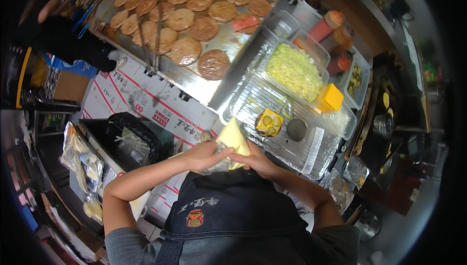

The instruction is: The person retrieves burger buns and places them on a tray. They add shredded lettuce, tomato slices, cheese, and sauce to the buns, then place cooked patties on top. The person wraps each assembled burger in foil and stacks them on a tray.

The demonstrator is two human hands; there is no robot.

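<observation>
Both of my hands hold a pointed plastic bag [232, 133] with a pale yellow filling, just in front of my apron. My left hand [205, 155] grips its left side, thumb across the front. On the right, the fingers of my right hand [257, 159] press around the lower part. Beyond the bag is a foil-lined tray with a wire rack [251, 93]. On the rack sits a round burger piece topped with a cheese slice and pickle slices [269, 122]. Beside it lies a dark grey disc [296, 130] that I cannot identify. A printed paper strip [313, 152] rests near the tray's right end.
Many patties [204, 28] lie on a griddle with long metal tongs [157, 42] at its edge. Shredded lettuce [293, 71], stacked cheese slices [330, 98] and sauce bottles [330, 24] stand at right. A lined bin [135, 137] is at left. Another person [62, 39] stands upper left.
</observation>
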